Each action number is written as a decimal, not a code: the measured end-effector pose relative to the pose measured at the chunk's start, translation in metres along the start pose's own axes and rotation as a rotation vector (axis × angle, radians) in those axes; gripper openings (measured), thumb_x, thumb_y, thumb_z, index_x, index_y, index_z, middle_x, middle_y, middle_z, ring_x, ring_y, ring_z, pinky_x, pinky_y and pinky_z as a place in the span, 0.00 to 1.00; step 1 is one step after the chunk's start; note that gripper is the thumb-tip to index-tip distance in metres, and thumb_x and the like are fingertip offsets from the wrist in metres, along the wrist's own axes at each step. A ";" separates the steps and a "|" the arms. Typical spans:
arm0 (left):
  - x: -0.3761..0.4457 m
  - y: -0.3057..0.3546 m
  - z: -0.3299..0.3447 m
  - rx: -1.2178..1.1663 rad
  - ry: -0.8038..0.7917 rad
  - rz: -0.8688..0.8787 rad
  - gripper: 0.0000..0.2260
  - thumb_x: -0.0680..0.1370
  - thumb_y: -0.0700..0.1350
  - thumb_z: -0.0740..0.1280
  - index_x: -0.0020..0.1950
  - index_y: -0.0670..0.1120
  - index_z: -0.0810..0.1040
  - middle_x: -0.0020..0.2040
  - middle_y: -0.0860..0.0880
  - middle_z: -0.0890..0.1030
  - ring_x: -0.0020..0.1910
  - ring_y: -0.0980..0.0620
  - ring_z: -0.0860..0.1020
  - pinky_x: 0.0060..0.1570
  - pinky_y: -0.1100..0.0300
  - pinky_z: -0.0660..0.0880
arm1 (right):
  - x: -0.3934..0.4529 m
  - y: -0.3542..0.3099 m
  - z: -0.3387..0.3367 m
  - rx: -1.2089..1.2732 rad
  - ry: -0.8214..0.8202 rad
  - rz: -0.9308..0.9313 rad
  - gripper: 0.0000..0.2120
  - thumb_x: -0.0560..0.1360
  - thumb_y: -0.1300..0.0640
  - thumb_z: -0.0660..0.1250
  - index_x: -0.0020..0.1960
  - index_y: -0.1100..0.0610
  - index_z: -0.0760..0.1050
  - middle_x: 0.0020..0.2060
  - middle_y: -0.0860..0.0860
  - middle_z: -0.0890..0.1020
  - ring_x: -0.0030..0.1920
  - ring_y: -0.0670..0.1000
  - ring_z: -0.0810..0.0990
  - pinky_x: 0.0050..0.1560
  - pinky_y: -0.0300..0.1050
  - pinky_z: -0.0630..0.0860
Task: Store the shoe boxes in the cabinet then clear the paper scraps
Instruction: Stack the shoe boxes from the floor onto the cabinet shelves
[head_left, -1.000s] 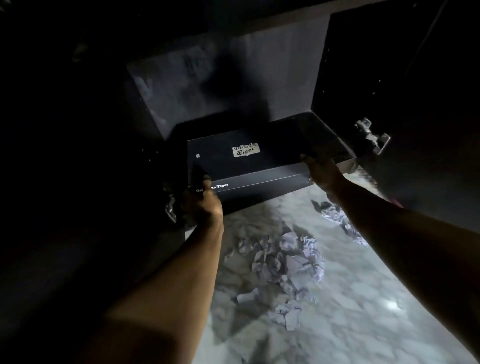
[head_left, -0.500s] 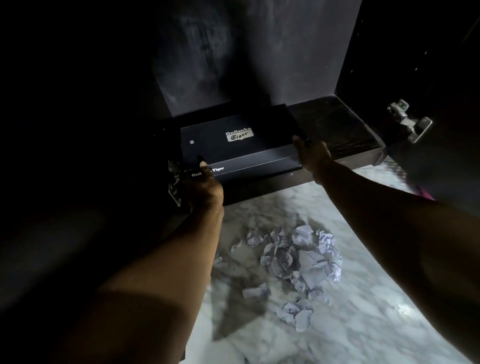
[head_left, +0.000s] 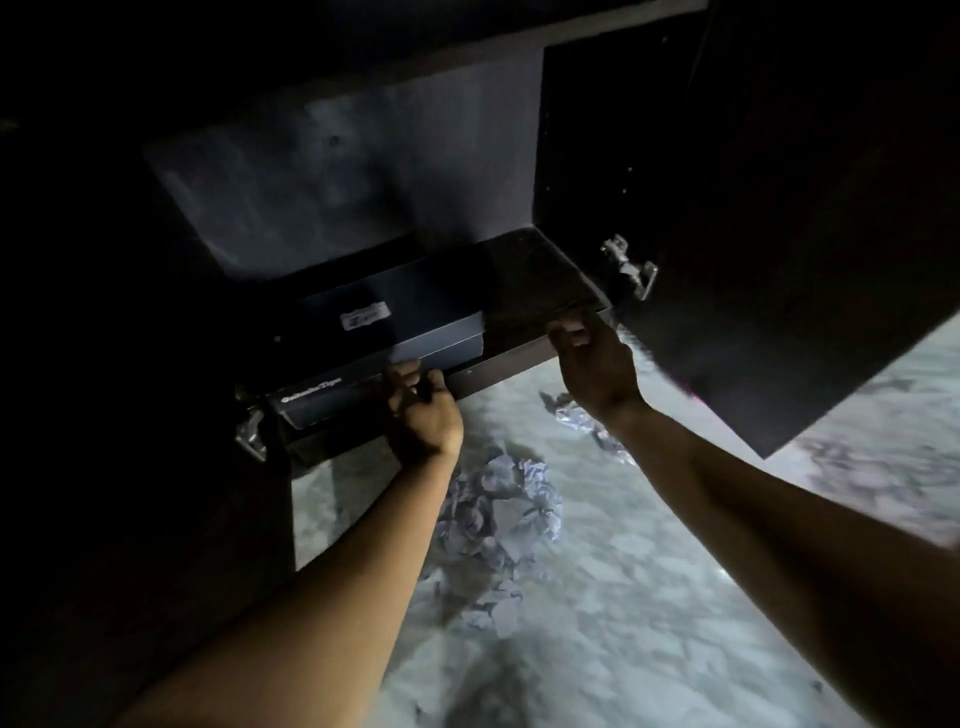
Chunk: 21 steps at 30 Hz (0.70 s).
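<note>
A dark shoe box (head_left: 395, 322) with a white logo label lies on the left part of the cabinet shelf (head_left: 509, 364), its front face just past the shelf edge. My left hand (head_left: 423, 410) grips the box's front near its right corner, fingers curled over the lid edge. My right hand (head_left: 595, 364) is off the box, its bent fingertips resting on the shelf's front edge further right. Crumpled paper scraps (head_left: 498, 504) lie on the marble floor (head_left: 649, 597) below, partly hidden by my left forearm.
The cabinet door (head_left: 779, 234) hangs open on the right, with a metal hinge (head_left: 628, 270) at its inner edge. Another hinge (head_left: 250, 431) sits at the left side. The right part of the shelf is bare. More paper scraps (head_left: 576, 421) lie under my right wrist.
The box has slid deeper and to the left on the shelf. My left hand shifted from the box's left corner to its right front corner. My right hand let go and moved to the shelf edge.
</note>
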<state>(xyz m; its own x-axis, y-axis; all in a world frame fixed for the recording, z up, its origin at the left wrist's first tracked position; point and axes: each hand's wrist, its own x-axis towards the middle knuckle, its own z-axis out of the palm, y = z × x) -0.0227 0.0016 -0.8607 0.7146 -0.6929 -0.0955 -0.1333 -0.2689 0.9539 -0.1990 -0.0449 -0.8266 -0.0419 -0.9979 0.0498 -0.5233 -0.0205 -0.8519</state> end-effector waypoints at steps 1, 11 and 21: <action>-0.013 0.004 0.011 0.019 -0.038 0.098 0.11 0.82 0.38 0.66 0.64 0.37 0.79 0.60 0.35 0.82 0.61 0.38 0.80 0.51 0.74 0.73 | -0.009 0.006 -0.014 0.028 0.015 -0.006 0.14 0.81 0.45 0.65 0.59 0.54 0.78 0.47 0.47 0.83 0.49 0.50 0.82 0.52 0.44 0.74; -0.201 0.051 0.120 0.038 -0.631 0.390 0.06 0.79 0.39 0.68 0.54 0.47 0.81 0.53 0.46 0.82 0.49 0.49 0.80 0.49 0.63 0.74 | -0.146 0.094 -0.204 -0.096 0.293 0.152 0.15 0.79 0.42 0.64 0.59 0.50 0.77 0.53 0.46 0.85 0.53 0.47 0.84 0.55 0.54 0.81; -0.422 0.006 0.152 0.249 -1.352 0.405 0.06 0.80 0.45 0.70 0.56 0.50 0.78 0.54 0.50 0.82 0.44 0.58 0.80 0.40 0.73 0.72 | -0.361 0.173 -0.331 -0.268 0.790 0.376 0.15 0.81 0.45 0.64 0.60 0.53 0.78 0.54 0.48 0.83 0.57 0.51 0.81 0.59 0.56 0.78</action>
<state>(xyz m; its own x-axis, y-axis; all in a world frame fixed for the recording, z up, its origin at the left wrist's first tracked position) -0.4296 0.1905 -0.8577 -0.5723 -0.8039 -0.1617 -0.3822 0.0870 0.9200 -0.5560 0.3319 -0.8194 -0.7680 -0.6014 0.2203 -0.5336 0.4106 -0.7394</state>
